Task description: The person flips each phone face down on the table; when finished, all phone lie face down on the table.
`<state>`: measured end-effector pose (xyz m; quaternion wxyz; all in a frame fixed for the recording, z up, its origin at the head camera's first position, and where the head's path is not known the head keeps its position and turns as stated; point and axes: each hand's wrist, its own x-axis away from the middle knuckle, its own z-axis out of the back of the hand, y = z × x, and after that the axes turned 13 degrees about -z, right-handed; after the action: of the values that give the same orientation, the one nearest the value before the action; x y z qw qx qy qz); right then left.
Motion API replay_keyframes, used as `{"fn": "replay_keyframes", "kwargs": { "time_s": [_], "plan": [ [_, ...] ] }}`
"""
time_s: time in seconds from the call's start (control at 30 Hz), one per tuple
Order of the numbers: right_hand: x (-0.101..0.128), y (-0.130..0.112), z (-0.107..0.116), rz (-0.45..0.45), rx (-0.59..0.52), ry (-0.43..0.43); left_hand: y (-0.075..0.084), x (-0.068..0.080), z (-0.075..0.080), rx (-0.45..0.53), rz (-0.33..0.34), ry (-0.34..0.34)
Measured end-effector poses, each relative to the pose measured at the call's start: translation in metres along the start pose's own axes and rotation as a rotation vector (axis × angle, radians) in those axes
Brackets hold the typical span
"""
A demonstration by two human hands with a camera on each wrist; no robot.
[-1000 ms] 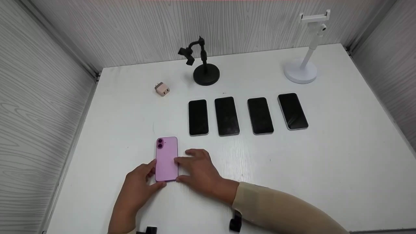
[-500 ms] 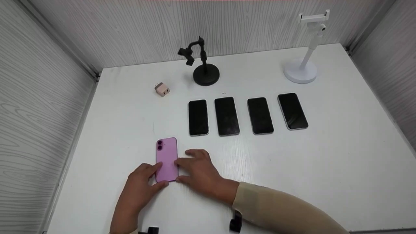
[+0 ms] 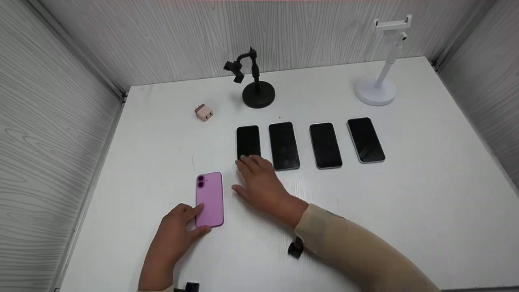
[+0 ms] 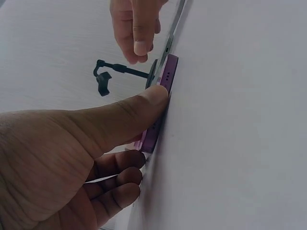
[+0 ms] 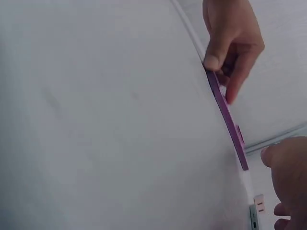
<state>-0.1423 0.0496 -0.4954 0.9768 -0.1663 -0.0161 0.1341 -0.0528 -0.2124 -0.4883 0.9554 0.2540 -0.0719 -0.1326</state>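
A pink smartphone (image 3: 211, 207) lies back up on the white table, its two camera lenses toward the far left corner. My left hand (image 3: 172, 233) holds its near left corner, thumb along the bottom edge and index finger on the back, as the left wrist view (image 4: 62, 158) confirms for the thumb. My right hand (image 3: 263, 182) is over the near end of the leftmost black-screened phone (image 3: 248, 140) and hides that end. Its fingers are extended and grip nothing; whether they touch that phone I cannot tell. The right wrist view shows the pink phone's edge (image 5: 225, 112).
More dark-screened phones continue the row: one beside it (image 3: 284, 146), then another (image 3: 326, 146), then the rightmost (image 3: 366, 140). Behind them stand a black phone stand (image 3: 258, 95) and a white phone stand (image 3: 375, 91). A pink charger plug (image 3: 204, 112) lies farther left.
My right hand has let go of the pink phone's right edge and moved up and right to the leftmost black phone. My left hand shifted slightly right and stays on the pink phone.
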Motion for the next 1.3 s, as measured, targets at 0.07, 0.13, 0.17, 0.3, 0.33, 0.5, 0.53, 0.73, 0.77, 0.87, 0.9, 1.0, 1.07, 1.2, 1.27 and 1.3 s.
{"fn": "replay_keyframes", "kwargs": {
  "time_s": [0.07,0.13,0.17,0.3,0.33,0.5,0.53,0.73,0.77,0.87,0.9,1.0,1.07,1.2,1.27,1.3],
  "plan": [
    [-0.009,0.005,0.004,-0.026,0.045,-0.002,0.000,0.000,-0.001,0.000,-0.009,0.006],
    [-0.016,0.009,0.008,-0.040,0.078,-0.010,0.001,0.000,-0.001,0.005,-0.005,0.009],
    [-0.019,0.011,0.009,-0.043,0.092,-0.015,0.001,0.000,-0.001,0.006,-0.004,0.008],
    [-0.026,0.012,0.010,-0.042,0.133,-0.055,0.002,-0.001,-0.001,0.002,-0.012,0.005],
    [-0.026,0.012,0.009,-0.044,0.146,-0.068,0.002,-0.001,-0.001,0.002,-0.018,0.007],
    [-0.023,0.011,0.006,-0.067,0.207,-0.139,0.002,-0.002,0.001,-0.004,-0.039,0.013],
    [-0.022,0.011,0.006,-0.068,0.216,-0.147,0.001,-0.002,0.001,-0.005,-0.038,0.012],
    [-0.014,0.012,0.004,-0.043,0.228,-0.142,0.000,-0.002,0.002,0.006,-0.023,0.000],
    [-0.012,0.012,0.004,-0.039,0.232,-0.138,0.000,-0.002,0.002,0.011,-0.021,0.000],
    [-0.005,0.011,0.004,-0.023,0.245,-0.127,-0.001,-0.002,0.002,0.017,-0.021,-0.001],
    [-0.002,0.011,0.004,-0.017,0.251,-0.127,-0.001,-0.002,0.002,0.015,-0.023,0.000],
    [0.007,0.011,0.004,0.006,0.265,-0.119,-0.002,-0.003,0.002,0.008,-0.030,-0.001],
    [0.013,0.011,0.004,0.019,0.261,-0.115,-0.002,-0.002,0.002,0.001,-0.032,-0.001],
    [0.024,0.013,0.003,0.041,0.211,-0.112,-0.003,-0.002,0.002,0.004,-0.025,-0.006],
    [0.030,0.015,0.003,0.059,0.182,-0.114,-0.003,-0.002,0.002,0.004,-0.020,-0.008],
    [0.033,0.017,0.002,0.071,0.170,-0.114,-0.003,-0.002,0.002,0.005,-0.019,-0.009]
  ]
}}
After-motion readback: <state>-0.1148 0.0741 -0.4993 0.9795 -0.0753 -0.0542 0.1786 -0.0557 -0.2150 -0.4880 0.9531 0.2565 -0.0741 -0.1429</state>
